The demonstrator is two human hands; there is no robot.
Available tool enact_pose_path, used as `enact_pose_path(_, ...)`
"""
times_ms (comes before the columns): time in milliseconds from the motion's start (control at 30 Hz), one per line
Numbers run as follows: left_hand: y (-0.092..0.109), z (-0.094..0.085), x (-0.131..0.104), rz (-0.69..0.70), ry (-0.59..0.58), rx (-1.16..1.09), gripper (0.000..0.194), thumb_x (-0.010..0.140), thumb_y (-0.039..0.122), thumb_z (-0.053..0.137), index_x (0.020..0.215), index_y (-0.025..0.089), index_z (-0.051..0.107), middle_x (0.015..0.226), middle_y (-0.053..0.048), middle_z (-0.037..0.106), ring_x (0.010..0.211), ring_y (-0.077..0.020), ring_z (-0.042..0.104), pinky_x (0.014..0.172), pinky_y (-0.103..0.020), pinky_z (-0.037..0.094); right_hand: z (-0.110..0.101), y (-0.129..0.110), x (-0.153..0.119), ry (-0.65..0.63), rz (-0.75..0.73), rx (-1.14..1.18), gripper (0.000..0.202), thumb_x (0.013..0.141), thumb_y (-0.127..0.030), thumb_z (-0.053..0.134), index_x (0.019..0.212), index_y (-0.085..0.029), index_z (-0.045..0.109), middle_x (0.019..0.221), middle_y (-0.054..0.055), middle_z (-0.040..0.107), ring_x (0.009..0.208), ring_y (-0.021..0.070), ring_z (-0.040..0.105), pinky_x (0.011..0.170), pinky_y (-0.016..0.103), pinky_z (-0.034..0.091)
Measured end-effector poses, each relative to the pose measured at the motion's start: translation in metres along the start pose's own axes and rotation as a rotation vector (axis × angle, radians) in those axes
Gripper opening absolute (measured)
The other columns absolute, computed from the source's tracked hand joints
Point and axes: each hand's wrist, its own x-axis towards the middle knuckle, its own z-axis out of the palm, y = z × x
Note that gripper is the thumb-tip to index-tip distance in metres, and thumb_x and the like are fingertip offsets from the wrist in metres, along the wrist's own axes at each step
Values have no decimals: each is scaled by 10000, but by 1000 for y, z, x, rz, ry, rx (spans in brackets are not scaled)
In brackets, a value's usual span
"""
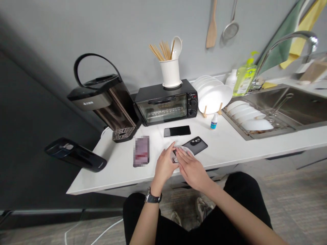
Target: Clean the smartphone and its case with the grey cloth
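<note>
My left hand [165, 165] is closed at the left edge of a whitish, rounded thing [191, 151], thumb and fingers bent around it. My right hand [192, 169] lies over the same thing from the right, its fingers pressed together on top. Most of it is hidden by my hands, so its kind is unclear; a dark patch shows between the fingers. Just behind it a grey phone [200, 147] lies with its camera side up. Farther back is a black phone [177, 131], screen up. A blurred-out purplish flat item [141, 149] lies to the left.
A toaster oven [166, 107] carries a white utensil cup [171, 73]. Left stand a drinks machine [107, 105] and a dark flask [76, 154]. A small white bottle [214, 121], a rack of plates [216, 98] and the sink [301, 102] are right. The counter edge [109, 185] runs in front.
</note>
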Motion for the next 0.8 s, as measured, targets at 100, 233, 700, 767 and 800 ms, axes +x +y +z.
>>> enact_pose_path(100,7,-1,2,-12,-8,14,1002,745,203,902,1603,314,397,1396,-59,702,1297,-299,638,1204,-525,428,-17,43,-23,-17,32,-34,580,1034,-144,388,1612,-160,427,1694,118,383,1581,262,349,1272,537,361)
enact_pose_path(233,11,-2,6,-4,-40,12,1010,728,281,948,1585,315,416,1408,-60,696,1321,-295,634,1273,-555,321,-31,90,-16,-4,188,-103,551,1044,-137,355,1585,-119,462,1674,149,406,1563,281,382,1246,519,405)
enact_pose_path(700,5,-1,4,11,-55,16,1014,774,81,819,1633,315,333,1446,-57,685,1343,-262,634,1301,-526,295,-13,10,-14,-23,27,-80,543,1083,-293,397,1589,-105,458,1657,153,435,1539,270,427,1254,487,397)
enact_pose_path(767,6,-1,5,10,-52,14,1037,760,201,904,1624,322,344,1429,-58,694,1344,-281,632,1297,-547,288,-25,39,-30,0,64,-148,568,1101,-361,397,1610,-111,424,1672,153,409,1548,290,412,1246,503,398)
enact_pose_path(800,6,-1,5,11,-50,13,1045,750,249,929,1619,325,353,1427,-57,695,1347,-288,629,1298,-553,281,-30,54,-34,20,101,-186,590,1105,-387,395,1618,-96,403,1676,166,395,1551,305,405,1243,515,397)
